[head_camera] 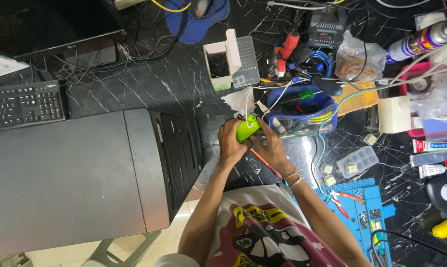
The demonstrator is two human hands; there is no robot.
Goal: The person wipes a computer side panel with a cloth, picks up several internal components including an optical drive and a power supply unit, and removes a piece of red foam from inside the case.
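While both hands clamp the green gadget [246, 129] above the bench edge, left hand [230, 143] cradles it, right hand [269, 148] fingers pinch its side. Judged mid-disassembly; next likely needs steady grip, tool from blue mat [357, 207].

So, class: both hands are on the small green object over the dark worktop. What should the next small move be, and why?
Probably keep the left hand steady around the green object while the right hand works on its underside. Both hands already grip it above the worktop, and a thin white wire leads from it into the cluttered tools, so a big move could snag it.
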